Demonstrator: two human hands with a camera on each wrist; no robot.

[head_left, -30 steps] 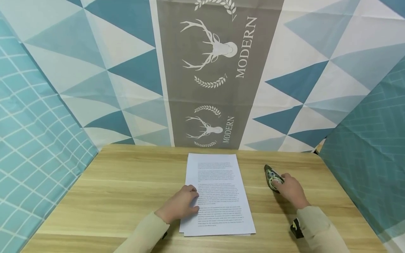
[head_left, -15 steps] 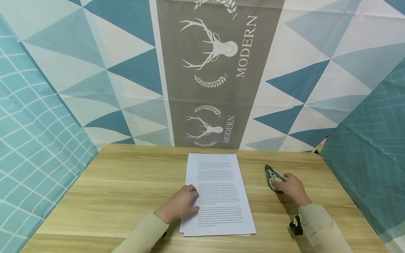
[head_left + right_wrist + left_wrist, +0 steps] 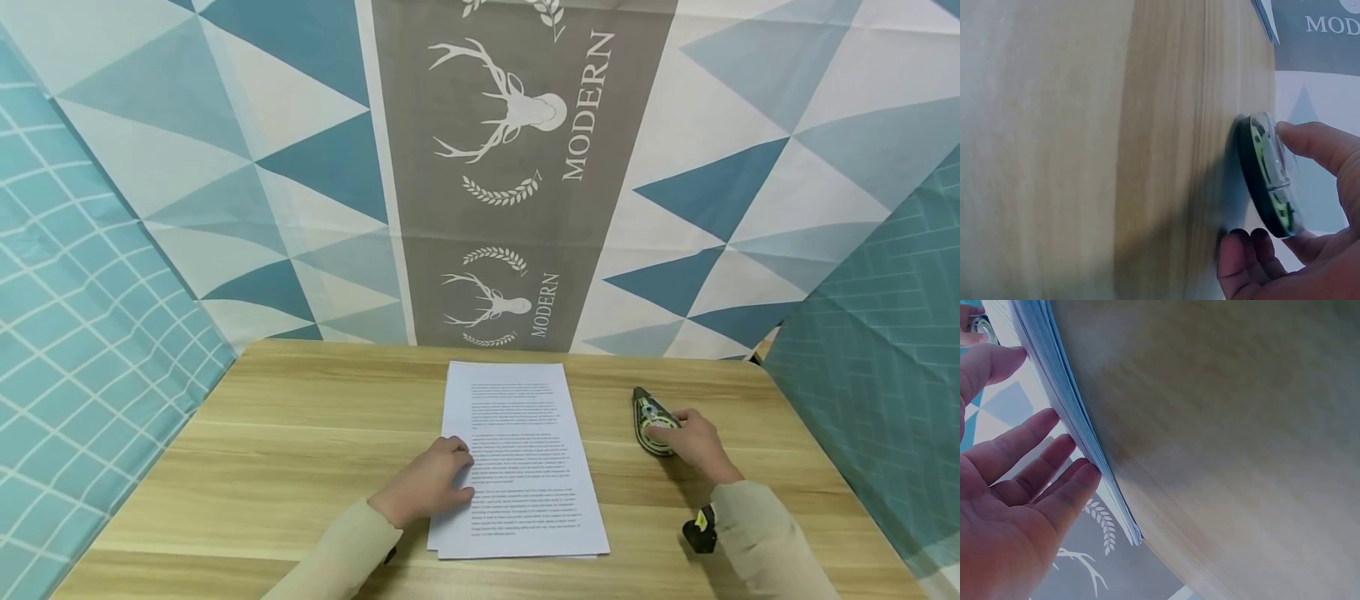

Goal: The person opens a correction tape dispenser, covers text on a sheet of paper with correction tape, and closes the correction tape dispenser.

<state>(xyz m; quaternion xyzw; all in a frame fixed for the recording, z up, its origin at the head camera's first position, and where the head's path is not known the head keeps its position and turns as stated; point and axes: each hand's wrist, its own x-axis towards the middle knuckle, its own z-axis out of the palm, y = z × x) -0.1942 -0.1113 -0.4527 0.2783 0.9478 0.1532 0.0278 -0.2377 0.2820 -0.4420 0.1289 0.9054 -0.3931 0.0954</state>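
Note:
A stack of printed paper [image 3: 525, 467] lies on the wooden table. At its left edge is my left hand [image 3: 429, 487], its spread fingertips touching the side of the sheets. In the left wrist view, the fingers [image 3: 1038, 434] and thumb meet the stacked paper edges [image 3: 1079, 419] without closing round them. To the right of the paper, my right hand [image 3: 697, 446] holds a correction tape [image 3: 654, 425] with a clear case and a dark tip. The right wrist view has the thumb on the clear face of the correction tape [image 3: 1267, 175]; part of its far end is hidden by the hand.
The wooden tabletop [image 3: 300, 442] ends at a patterned cloth backdrop [image 3: 495, 208]. Blue-green cloths hang on both sides. A black strap piece [image 3: 701, 531] with a yellow mark sits at the right wrist.
My right hand has shifted slightly to the right with the correction tape, whose case has turned a little. The left hand and the paper stay in place.

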